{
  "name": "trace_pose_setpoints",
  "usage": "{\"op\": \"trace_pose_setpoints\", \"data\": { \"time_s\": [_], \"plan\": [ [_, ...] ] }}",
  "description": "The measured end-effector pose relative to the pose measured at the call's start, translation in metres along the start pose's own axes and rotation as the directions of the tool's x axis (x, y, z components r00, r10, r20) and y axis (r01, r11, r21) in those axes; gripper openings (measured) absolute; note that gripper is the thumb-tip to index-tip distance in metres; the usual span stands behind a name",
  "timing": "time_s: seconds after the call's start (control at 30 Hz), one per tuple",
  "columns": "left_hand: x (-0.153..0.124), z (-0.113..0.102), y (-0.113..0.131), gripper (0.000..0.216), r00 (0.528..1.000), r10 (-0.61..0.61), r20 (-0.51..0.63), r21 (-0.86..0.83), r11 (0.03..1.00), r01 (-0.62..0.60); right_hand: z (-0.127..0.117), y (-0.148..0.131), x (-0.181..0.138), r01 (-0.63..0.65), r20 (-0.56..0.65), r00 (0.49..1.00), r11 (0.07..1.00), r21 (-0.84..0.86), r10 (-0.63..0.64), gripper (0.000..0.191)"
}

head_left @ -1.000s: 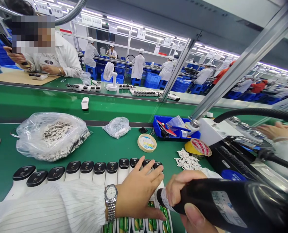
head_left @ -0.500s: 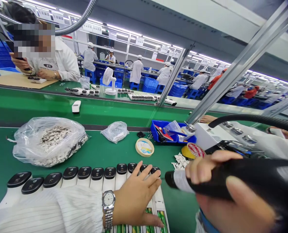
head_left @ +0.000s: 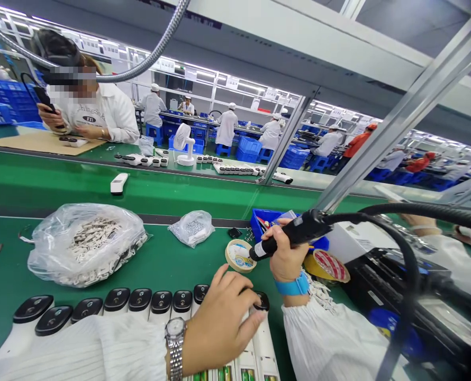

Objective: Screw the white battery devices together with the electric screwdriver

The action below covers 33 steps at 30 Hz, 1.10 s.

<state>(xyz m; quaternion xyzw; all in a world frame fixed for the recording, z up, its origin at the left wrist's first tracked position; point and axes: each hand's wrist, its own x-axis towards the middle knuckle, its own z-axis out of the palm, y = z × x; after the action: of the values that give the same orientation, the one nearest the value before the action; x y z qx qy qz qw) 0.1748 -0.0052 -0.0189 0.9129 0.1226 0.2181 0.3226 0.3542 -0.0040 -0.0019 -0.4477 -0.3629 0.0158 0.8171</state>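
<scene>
Head view. Lays the left hand, fingers spread and lightly curled and gripping nothing, over the right end of the row of white plastic handsets with round black heads, lined up along the near edge of the green table. Grips the black corded electric screwdriver in the closed right hand, held above the table with its tip tilted down-left, right by the cream tape roll; cannot tell whether touching. Farther back on the table: large clear plastic bag of white parts, smaller clear bag, blue plastic tray.
</scene>
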Motion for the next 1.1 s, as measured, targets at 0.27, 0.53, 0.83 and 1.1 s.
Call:
{"op": "trace_pose_setpoints", "data": {
  "time_s": [0.27,0.53,0.83,1.1],
  "plan": [
    [0.018,-0.011,-0.024,0.027,0.979,-0.075,-0.188,0.035,0.996,0.083,-0.001,-0.084,-0.021,-0.105,0.026,0.994,0.974,0.2,0.101,0.022],
    [0.016,-0.008,-0.02,0.011,0.983,0.084,-0.163,0.069,0.995,-0.073,-0.012,-0.116,-0.041,-0.137,0.016,0.99,0.961,0.24,0.138,0.024],
    [0.012,-0.007,-0.013,0.016,0.973,0.192,-0.132,0.115,0.977,-0.177,-0.015,-0.129,-0.049,-0.128,0.036,0.992,0.972,0.195,0.124,0.026],
    [-0.002,-0.007,0.005,0.039,0.969,0.216,0.117,0.095,0.969,-0.227,-0.023,-0.152,-0.062,-0.139,0.134,0.982,0.989,0.043,0.132,0.025]
  ]
}}
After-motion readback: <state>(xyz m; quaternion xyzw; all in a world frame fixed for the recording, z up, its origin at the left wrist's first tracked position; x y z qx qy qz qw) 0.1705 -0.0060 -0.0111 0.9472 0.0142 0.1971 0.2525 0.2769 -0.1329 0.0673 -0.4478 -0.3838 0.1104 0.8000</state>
